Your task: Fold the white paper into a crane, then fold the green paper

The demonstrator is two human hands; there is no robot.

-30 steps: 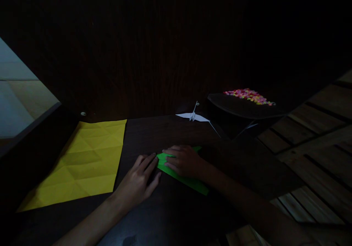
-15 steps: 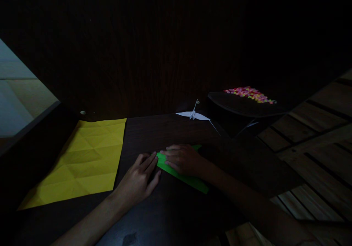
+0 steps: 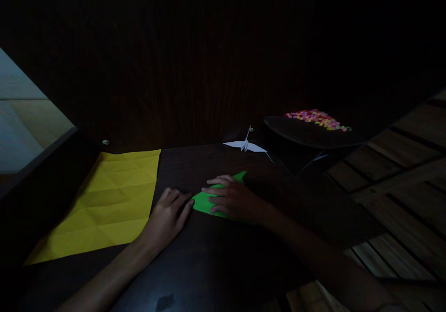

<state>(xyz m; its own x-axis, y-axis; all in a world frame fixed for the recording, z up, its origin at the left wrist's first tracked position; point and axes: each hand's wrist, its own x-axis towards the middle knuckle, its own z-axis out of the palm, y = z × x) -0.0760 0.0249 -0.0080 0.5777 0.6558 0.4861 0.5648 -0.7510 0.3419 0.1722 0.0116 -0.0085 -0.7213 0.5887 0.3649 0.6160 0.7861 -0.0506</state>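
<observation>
Below centre frame, your right hand [image 3: 236, 199] lies spread over the folded green paper [image 3: 202, 203]; your left hand [image 3: 170, 211], half curled, touches its left tip, whether pinching I can't tell.

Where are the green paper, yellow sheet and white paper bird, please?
Green paper [image 3: 201, 203], head view: bare part near its left tip.
Yellow sheet [image 3: 104, 202], head view: creased middle.
White paper bird [image 3: 245, 146], head view: body between the wings.

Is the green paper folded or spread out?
Folded: the green paper tapers to points by the left hand and beyond the right hand, which covers part of it; cannot tell how many folds.
</observation>
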